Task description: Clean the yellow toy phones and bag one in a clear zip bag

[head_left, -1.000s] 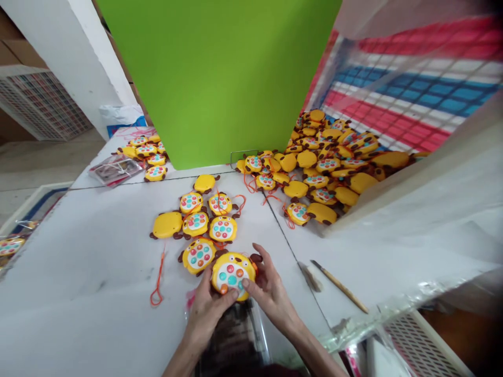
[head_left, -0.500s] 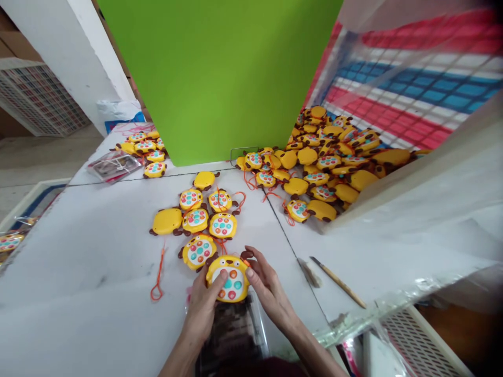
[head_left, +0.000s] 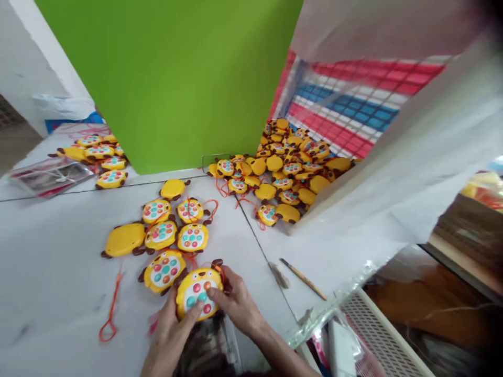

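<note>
Both of my hands hold one yellow dog-shaped toy with its button face up, near the table's front edge. My left hand grips its lower left side, the thumb on the buttons. Round the right side is my right hand, its thumb on the face and its fingers by the brown ear and a bit of orange cord. Just beyond lie several similar toys, among them one face up and one face down. A loose orange cord lies to the left.
A green panel stands at the back. Right of it, a large pile of toys spreads beside a white sheet. A wooden-handled tool lies on the table's right. A smaller pile and a flat plastic packet are at the left.
The view has turned to the right, so the table's contents appear further left. My left thumb has moved lower on the held toy, and my right thumb now reaches onto its buttons.
</note>
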The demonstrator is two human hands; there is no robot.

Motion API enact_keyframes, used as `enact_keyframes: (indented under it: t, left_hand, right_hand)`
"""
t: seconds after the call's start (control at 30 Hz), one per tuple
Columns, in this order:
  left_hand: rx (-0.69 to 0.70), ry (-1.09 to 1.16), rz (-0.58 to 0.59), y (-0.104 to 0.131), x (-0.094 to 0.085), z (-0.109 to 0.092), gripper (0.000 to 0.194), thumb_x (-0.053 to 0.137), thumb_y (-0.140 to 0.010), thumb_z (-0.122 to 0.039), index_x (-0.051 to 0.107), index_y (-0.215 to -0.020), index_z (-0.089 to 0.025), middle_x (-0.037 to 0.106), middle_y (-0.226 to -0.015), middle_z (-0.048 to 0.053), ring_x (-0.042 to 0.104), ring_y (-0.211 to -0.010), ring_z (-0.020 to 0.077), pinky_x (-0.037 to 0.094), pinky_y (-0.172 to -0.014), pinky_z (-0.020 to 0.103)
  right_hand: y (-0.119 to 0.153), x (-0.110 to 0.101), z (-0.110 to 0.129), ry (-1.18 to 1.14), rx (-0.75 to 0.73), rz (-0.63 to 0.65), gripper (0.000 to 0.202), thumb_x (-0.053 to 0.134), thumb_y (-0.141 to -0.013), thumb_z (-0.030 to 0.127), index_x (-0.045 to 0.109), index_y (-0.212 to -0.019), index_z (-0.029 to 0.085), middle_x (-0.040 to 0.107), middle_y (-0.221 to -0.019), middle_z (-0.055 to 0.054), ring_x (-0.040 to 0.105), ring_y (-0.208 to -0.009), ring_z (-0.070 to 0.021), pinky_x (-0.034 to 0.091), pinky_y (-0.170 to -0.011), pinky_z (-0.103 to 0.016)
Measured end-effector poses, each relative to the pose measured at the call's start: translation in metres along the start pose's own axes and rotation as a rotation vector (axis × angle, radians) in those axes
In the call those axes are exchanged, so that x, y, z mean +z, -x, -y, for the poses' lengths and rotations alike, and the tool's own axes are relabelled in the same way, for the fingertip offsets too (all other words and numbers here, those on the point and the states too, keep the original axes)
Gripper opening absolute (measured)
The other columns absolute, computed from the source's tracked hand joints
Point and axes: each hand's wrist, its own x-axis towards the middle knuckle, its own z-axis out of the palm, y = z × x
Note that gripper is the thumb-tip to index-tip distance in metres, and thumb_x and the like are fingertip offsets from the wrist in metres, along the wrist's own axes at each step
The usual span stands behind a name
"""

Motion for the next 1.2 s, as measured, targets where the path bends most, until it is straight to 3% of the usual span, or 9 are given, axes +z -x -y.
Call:
enact_keyframes:
  t: [0.1, 0.2, 0.27, 0.43, 0.6, 0.73, 0.93, 1.1, 1.2]
  left_hand:
    - [-0.015, -0.063, 0.008, -0.010, -0.009, -0.002, 0.065, 0.081, -0.058, -0.039, 0.057, -0.116, -0.022, 0.068, -0.109, 0.006, 0.061, -0.102, 0.0268, 0.053, -0.077, 0.024]
    - [-0.011, 0.137, -0.049, -0.027, -0.014, -0.020, 0.056, 0.079, -0.061, -0.037, 0.059, -0.111, -0.024, 0.069, -0.102, 0.003, 0.065, -0.093, 0.0243, 0.056, -0.073, 0.027]
    - [0.042, 0.315, -0.068, -0.041, -0.018, -0.035, 0.046, 0.077, -0.064, -0.032, 0.061, -0.106, -0.023, 0.069, -0.099, 0.002, 0.066, -0.090, 0.0234, 0.058, -0.072, 0.030]
    - [-0.012, 0.563, -0.056, -0.067, -0.023, -0.055, 0.020, 0.061, -0.077, -0.027, 0.064, -0.095, -0.017, 0.070, -0.095, 0.008, 0.065, -0.095, 0.0227, 0.058, -0.071, 0.029]
    - [-0.154, 0.526, 0.026, -0.054, -0.017, -0.046, 0.031, 0.068, -0.067, -0.022, 0.064, -0.096, -0.013, 0.071, -0.096, 0.013, 0.067, -0.088, 0.0256, 0.058, -0.070, 0.033]
    - [-0.230, 0.464, -0.041, -0.043, -0.018, -0.036, 0.049, 0.081, -0.049, -0.022, 0.062, -0.094, -0.014, 0.072, -0.081, 0.010, 0.067, -0.074, 0.0235, 0.056, -0.060, 0.029]
    - [-0.252, 0.402, 0.029, -0.033, -0.001, -0.015, 0.061, 0.090, -0.036, -0.032, 0.063, -0.087, -0.012, 0.071, -0.073, 0.010, 0.066, -0.067, 0.0230, 0.054, -0.059, 0.030]
    - [-0.170, 0.336, 0.243, -0.020, 0.022, -0.004, 0.048, 0.079, -0.061, -0.044, 0.062, -0.094, -0.013, 0.070, -0.079, 0.010, 0.066, -0.074, 0.0231, 0.052, -0.065, 0.031]
    - [-0.069, 0.307, 0.231, -0.016, 0.028, -0.005, 0.045, 0.068, -0.073, -0.048, 0.061, -0.104, -0.017, 0.069, -0.094, 0.010, 0.066, -0.083, 0.0234, 0.052, -0.069, 0.031]
  right_hand:
    - [-0.005, -0.022, 0.006, 0.391, -0.053, 0.014, 0.036, 0.058, -0.084, 0.045, 0.060, -0.106, 0.017, 0.066, -0.094, -0.005, 0.060, -0.081, -0.0182, 0.049, -0.064, -0.025]
    - [-0.021, -0.071, 0.017, 0.959, -0.153, -0.228, 0.029, 0.056, -0.085, 0.031, 0.059, -0.112, 0.020, 0.064, -0.108, -0.008, 0.060, -0.095, -0.0215, 0.049, -0.080, -0.032]
    - [-0.037, -0.112, 0.026, 1.115, -0.152, -0.371, 0.033, 0.055, -0.081, 0.017, 0.057, -0.114, 0.017, 0.059, -0.118, -0.012, 0.052, -0.109, -0.0265, 0.042, -0.094, -0.040]
    - [-0.076, -0.188, 0.047, 1.264, -0.071, -0.629, 0.046, 0.048, -0.073, 0.001, 0.052, -0.118, 0.003, 0.050, -0.121, -0.027, 0.040, -0.120, -0.0392, 0.029, -0.098, -0.055]
    - [-0.102, -0.206, 0.050, 1.228, 0.024, -0.738, 0.025, 0.052, -0.085, 0.016, 0.058, -0.107, 0.009, 0.059, -0.105, -0.017, 0.052, -0.107, -0.0321, 0.036, -0.092, -0.053]
    - [-0.109, -0.216, 0.065, 1.083, 0.044, -0.743, 0.022, 0.056, -0.085, 0.023, 0.059, -0.105, 0.013, 0.062, -0.102, -0.011, 0.056, -0.103, -0.0265, 0.039, -0.092, -0.048]
    - [-0.087, -0.193, 0.090, 0.692, -0.050, -0.642, 0.043, 0.058, -0.077, 0.026, 0.053, -0.119, 0.016, 0.066, -0.104, -0.013, 0.060, -0.100, -0.0295, 0.047, -0.083, -0.043]
    - [-0.053, -0.112, 0.060, 0.074, 0.000, -0.346, 0.046, 0.063, -0.074, 0.040, 0.055, -0.112, 0.016, 0.070, -0.095, -0.011, 0.068, -0.079, -0.0242, 0.053, -0.068, -0.038]
    - [-0.034, -0.067, 0.042, -0.377, 0.093, -0.194, 0.046, 0.076, -0.065, 0.034, 0.057, -0.105, 0.017, 0.071, -0.091, -0.008, 0.068, -0.076, -0.0226, 0.053, -0.068, -0.036]
